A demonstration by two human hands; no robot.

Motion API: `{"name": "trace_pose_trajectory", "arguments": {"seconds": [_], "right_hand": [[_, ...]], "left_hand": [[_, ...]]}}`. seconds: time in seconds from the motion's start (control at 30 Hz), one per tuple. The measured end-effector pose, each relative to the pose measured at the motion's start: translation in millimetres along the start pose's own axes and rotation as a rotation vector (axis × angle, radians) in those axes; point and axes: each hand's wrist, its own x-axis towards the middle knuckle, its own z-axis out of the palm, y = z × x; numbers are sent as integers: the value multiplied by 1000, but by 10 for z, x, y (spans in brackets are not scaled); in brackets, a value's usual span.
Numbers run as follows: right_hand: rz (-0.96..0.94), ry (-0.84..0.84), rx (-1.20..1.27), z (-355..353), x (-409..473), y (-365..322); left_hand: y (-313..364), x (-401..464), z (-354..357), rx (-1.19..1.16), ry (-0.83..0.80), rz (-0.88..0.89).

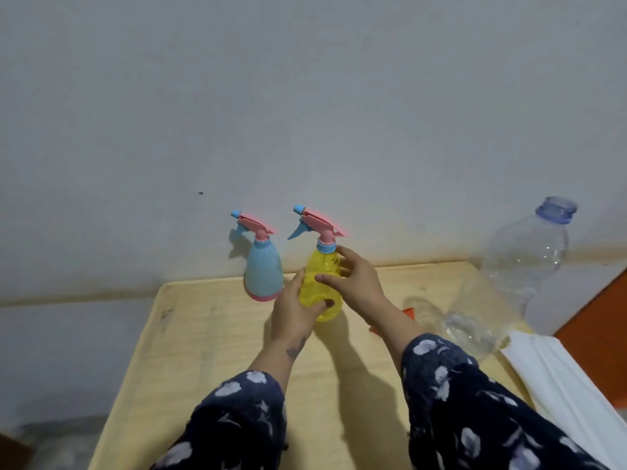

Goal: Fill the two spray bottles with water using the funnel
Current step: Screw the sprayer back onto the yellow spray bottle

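On table (210, 340), yellow spray bottle (320, 286) upright, nozzle pointing left

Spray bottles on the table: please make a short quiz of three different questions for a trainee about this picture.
1. True or false: the blue bottle has its spray head removed.
2. Which bottle does the left hand hold? A) yellow bottle B) blue bottle C) clear bottle
3. Fill in: the clear bottle stands open, without a ____.

Key: 1 false, the head is on. 2 A; the right hand touches it too. 3 cap.
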Motion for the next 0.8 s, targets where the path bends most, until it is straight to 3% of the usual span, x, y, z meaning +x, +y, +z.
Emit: {"name": "trace_pose_trajectory", "arguments": {"seconds": [0.37, 0.8], "right_hand": [[-5, 59, -15, 250, 720, 318], [78, -44, -51, 177, 681, 333]], "left_hand": [[-345, 873, 351, -33, 20, -33], [-321, 864, 293, 127, -11, -15]]}}
